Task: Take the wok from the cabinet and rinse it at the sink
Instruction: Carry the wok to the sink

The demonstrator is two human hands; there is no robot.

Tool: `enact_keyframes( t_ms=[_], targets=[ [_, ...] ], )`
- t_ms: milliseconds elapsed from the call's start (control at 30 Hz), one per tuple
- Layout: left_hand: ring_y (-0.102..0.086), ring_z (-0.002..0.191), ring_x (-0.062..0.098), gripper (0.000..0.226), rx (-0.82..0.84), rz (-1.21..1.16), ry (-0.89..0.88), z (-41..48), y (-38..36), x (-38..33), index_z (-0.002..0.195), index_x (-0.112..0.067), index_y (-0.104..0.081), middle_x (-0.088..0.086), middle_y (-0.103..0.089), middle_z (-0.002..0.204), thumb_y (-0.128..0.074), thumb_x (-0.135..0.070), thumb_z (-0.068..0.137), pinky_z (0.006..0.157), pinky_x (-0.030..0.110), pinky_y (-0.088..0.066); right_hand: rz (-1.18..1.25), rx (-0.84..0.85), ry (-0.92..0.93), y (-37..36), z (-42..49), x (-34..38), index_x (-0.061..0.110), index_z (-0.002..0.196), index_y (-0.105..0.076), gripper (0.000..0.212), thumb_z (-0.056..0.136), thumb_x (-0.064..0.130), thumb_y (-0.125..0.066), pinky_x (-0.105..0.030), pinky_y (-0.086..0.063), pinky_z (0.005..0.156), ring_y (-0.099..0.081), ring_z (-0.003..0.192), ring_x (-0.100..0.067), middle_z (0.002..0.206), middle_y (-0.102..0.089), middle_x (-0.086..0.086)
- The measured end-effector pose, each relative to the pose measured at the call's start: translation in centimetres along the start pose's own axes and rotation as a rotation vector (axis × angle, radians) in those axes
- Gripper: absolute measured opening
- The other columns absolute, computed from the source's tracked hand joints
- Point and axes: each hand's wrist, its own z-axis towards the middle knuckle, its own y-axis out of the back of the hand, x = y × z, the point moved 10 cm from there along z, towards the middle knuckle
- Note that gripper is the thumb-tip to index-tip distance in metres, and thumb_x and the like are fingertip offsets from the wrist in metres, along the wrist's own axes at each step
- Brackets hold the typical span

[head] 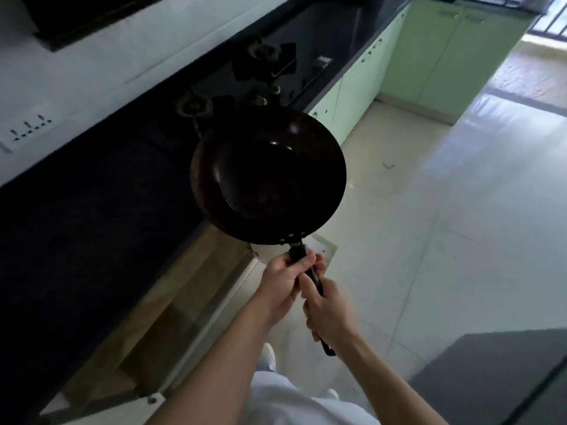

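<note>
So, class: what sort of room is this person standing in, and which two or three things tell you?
Most likely a home kitchen. A gas hob sits in a dark countertop above pale green cabinets, and both hands hold a wok.

Dark round steel wok (pixel 268 176): held above edge of dark stone surface (pixel 92 210), in front of two-burner gas hob (pixel 260 75) set in that surface. Open wooden cabinet (pixel 171 302) below surface. Pale tiled floor (pixel 445 225) to right.

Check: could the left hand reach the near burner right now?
Probably not: the left hand grips the handle with the right hand, and the wok hangs before the burner.
</note>
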Motion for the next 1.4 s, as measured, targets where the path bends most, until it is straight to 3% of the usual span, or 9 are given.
enact_keyframes(
  t_ms=[100,233,400,567,667,867,1033,1167,1400],
  targets=[
    [-0.073,0.081,0.015,0.012,0.082,0.044,0.042,2.2,-1.1,-1.0,0.102,-0.002,-0.064,0.006,-0.076,0.09,-0.06,-0.004,0.091,0.077,0.027,-0.057,0.029,-0.085,-0.012,0.8,0.9,1.4,-0.003,0.08,-0.06,0.045,0.101,0.035,-0.049,-0.038,-0.05,0.041,-0.052,0.038,-0.017,0.054,-0.056,-0.005],
    [-0.071,0.085,0.016,0.01,0.21,0.121,0.098,4.6,-3.0,-0.9,0.093,-0.007,-0.071,0.008,-0.074,0.093,-0.066,-0.01,0.084,0.08,0.032,-0.051,0.037,-0.215,-0.027,2.4,1.6,1.8,0.001,0.084,-0.062,0.042,0.101,0.037,-0.048,-0.045,-0.056,0.047,-0.057,0.044,-0.02,0.058,-0.06,-0.007],
    [-0.07,0.084,0.016,0.017,0.315,0.18,0.174,6.4,-6.6,0.6,0.108,0.0,-0.062,0.008,-0.073,0.095,-0.059,-0.006,0.092,0.075,0.026,-0.058,0.123,-0.353,-0.055,5.3,1.9,0.6,0.004,0.084,-0.062,0.039,0.101,0.037,-0.05,-0.046,-0.054,0.048,-0.056,0.045,-0.018,0.061,-0.061,-0.01],
    [-0.071,0.085,0.017,0.018,0.381,0.245,0.24,8.7,-10.9,2.4,0.108,0.002,-0.061,0.01,-0.073,0.096,-0.06,-0.005,0.092,0.074,0.025,-0.058,0.185,-0.477,-0.076,9.2,3.3,-1.3,0.004,0.083,-0.062,0.043,0.099,0.041,-0.049,-0.056,-0.053,0.052,-0.062,0.055,-0.039,0.065,-0.065,-0.021],
    [-0.07,0.084,0.018,0.014,0.408,0.269,0.271,10.7,-13.9,3.6,0.105,0.002,-0.061,0.011,-0.072,0.095,-0.059,-0.003,0.093,0.074,0.025,-0.057,0.215,-0.525,-0.081,12.2,4.9,-2.3,0.004,0.079,-0.061,0.051,0.094,0.051,-0.047,-0.056,-0.052,0.052,-0.06,0.055,-0.04,0.063,-0.063,-0.021],
    [-0.07,0.083,0.018,0.02,0.407,0.301,0.285,16.2,-21.6,5.2,0.111,0.005,-0.058,0.012,-0.071,0.097,-0.058,-0.003,0.093,0.077,0.025,-0.058,0.26,-0.523,-0.085,20.1,9.9,-3.6,0.01,0.077,-0.06,0.038,0.101,0.038,-0.05,-0.054,-0.054,0.053,-0.054,0.05,-0.023,0.059,-0.057,-0.007],
    [-0.07,0.083,0.017,0.018,0.391,0.271,0.293,20.6,-29.1,6.2,0.11,0.003,-0.059,0.01,-0.072,0.096,-0.059,-0.004,0.093,0.075,0.024,-0.057,0.198,-0.51,-0.072,28.4,13.7,-3.5,0.01,0.074,-0.059,0.044,0.095,0.047,-0.047,-0.052,-0.052,0.05,-0.056,0.051,-0.036,0.061,-0.061,-0.017],
    [-0.069,0.081,0.017,0.017,0.368,0.234,0.301,23.7,-34.4,7.2,0.108,0.003,-0.06,0.011,-0.072,0.095,-0.059,-0.003,0.092,0.074,0.024,-0.057,0.134,-0.51,-0.064,34.4,16.3,-3.5,0.023,0.065,-0.052,0.038,0.101,0.036,-0.048,-0.046,-0.051,0.048,-0.052,0.044,-0.018,0.056,-0.058,-0.004],
    [-0.07,0.085,0.018,0.021,0.352,0.292,0.292,27.6,-39.3,7.2,0.113,0.005,-0.058,0.012,-0.072,0.097,-0.056,-0.003,0.094,0.075,0.024,-0.058,0.225,-0.478,-0.061,39.2,20.2,-3.7,0.013,0.071,-0.058,0.039,0.101,0.036,-0.048,-0.05,-0.052,0.049,-0.052,0.046,-0.021,0.055,-0.056,-0.005]
  ],
)
